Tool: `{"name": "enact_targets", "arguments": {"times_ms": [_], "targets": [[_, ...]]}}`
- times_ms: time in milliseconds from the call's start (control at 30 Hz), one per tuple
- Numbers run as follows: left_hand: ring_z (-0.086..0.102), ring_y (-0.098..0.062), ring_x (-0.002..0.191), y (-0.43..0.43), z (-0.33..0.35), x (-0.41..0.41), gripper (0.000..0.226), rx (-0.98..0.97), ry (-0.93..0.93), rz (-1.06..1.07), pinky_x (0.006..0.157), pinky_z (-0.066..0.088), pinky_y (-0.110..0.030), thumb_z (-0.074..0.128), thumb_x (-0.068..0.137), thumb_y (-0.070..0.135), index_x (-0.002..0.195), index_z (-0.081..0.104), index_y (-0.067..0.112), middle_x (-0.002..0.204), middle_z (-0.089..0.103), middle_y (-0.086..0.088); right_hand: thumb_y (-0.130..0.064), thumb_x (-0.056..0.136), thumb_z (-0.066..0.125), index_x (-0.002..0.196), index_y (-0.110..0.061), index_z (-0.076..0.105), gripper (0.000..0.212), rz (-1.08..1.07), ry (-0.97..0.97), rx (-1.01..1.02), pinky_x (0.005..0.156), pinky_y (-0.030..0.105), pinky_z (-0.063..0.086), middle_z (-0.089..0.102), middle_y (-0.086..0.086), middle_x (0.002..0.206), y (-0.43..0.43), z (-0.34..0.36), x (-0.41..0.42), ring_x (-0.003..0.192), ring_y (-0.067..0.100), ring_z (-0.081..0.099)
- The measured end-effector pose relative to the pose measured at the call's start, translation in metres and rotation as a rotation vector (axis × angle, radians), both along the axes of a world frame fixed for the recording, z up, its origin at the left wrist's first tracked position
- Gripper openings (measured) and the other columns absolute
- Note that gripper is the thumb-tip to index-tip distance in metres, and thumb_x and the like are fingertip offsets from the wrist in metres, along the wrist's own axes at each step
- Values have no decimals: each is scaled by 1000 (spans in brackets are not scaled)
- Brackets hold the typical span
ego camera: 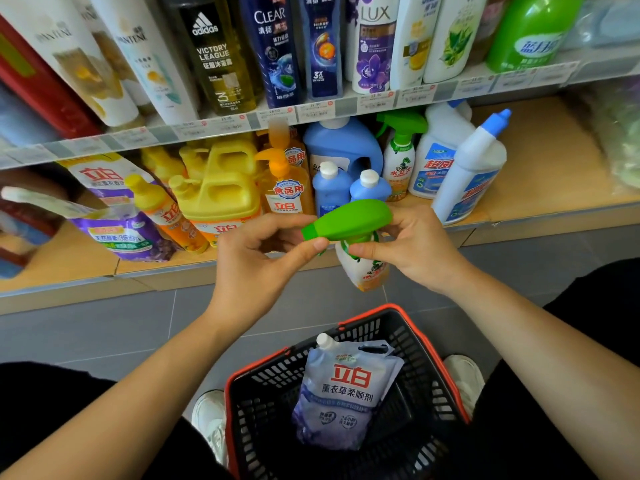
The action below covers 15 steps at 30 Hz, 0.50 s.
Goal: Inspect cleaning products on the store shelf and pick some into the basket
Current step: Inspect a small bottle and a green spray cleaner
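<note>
A white spray bottle [363,268] with a green trigger head hangs in mid-air in front of the bottom shelf, above the basket. My right hand [412,247] grips its neck just under the trigger head. My left hand [256,251] pinches the green nozzle end between thumb and fingers. Below, a black basket with a red rim [429,344] stands on the floor between my feet. A purple-and-white refill pouch [346,393] lies inside it.
The bottom shelf [540,157] carries yellow and orange detergent bottles [221,192], blue bottles [343,143], a second green-topped spray bottle [400,157] and white toilet-cleaner bottles [467,178]. The upper shelf holds shampoo bottles [277,46]. Grey floor tiles [121,323] lie around the basket.
</note>
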State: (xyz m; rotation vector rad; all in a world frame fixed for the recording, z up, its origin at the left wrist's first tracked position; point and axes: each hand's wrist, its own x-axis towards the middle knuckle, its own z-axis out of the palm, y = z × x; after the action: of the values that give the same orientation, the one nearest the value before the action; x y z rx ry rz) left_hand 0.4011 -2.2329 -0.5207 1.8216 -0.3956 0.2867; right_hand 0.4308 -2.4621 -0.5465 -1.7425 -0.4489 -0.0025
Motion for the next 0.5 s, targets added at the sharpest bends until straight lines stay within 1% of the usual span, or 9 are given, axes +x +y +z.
{"name": "enact_targets", "arguments": {"times_ms": [67,100,167,200,233,300,400,467,500], "targets": [[63,0,70,1,1,1,25,-56,76,-35,69,54,-16,80,78,23,101,74,27,79,74,14,-7,75,83,102,-12,75,28,-9,-24,-25,86,19,48,74,-10,94,1,1,0,91,0,67],[65,-3,69,1,1,2,23,-107,144,-58,68,55,-17,80,78,21,100,75,24,78,75,11,-7,75,84,103,-11,76,30,-21,-37,-34,86,18,47,74,-10,95,2,1,0,92,-1,67],[71,-12,67,0,3,3,18,-253,299,-92,65,57,-20,76,78,18,96,77,19,76,77,-1,-6,73,85,104,-6,76,32,-56,-64,-43,84,16,47,74,-8,95,3,-1,0,91,-3,66],[73,-15,67,0,3,4,14,-324,365,-102,63,57,-21,74,79,18,92,79,19,75,77,-6,-6,73,85,103,-4,76,32,-71,-67,-40,83,15,47,73,-7,94,4,-2,0,88,-3,65],[74,-17,68,0,2,4,11,-378,414,-108,62,57,-21,73,79,20,87,80,21,75,77,-7,-6,72,85,103,-4,76,32,-81,-63,-36,81,15,47,73,-7,93,5,-2,-1,86,-3,65],[74,-17,70,0,2,5,10,-407,444,-124,64,57,-21,72,79,21,83,81,23,75,76,-6,-6,72,85,102,-5,76,32,-91,-56,-31,81,17,47,73,-5,92,5,-3,-2,85,-2,64],[73,-12,71,-1,0,4,11,-302,315,-103,67,57,-20,75,80,21,90,77,18,77,77,0,-5,72,85,104,-9,75,34,-94,-62,-28,82,16,47,73,-10,93,4,-4,-1,87,-3,64],[72,-6,74,0,2,5,16,-139,154,-65,69,56,-18,77,81,24,96,76,20,81,77,8,-6,71,86,105,-10,75,35,-92,-53,-18,85,18,49,74,-10,96,4,-4,-1,92,-1,67],[72,-5,77,2,4,6,18,-43,56,-47,71,56,-19,79,81,23,98,76,21,85,77,9,-7,71,86,105,-10,76,35,-87,-42,-10,88,21,51,75,-7,98,4,-4,-1,95,3,68]]}}
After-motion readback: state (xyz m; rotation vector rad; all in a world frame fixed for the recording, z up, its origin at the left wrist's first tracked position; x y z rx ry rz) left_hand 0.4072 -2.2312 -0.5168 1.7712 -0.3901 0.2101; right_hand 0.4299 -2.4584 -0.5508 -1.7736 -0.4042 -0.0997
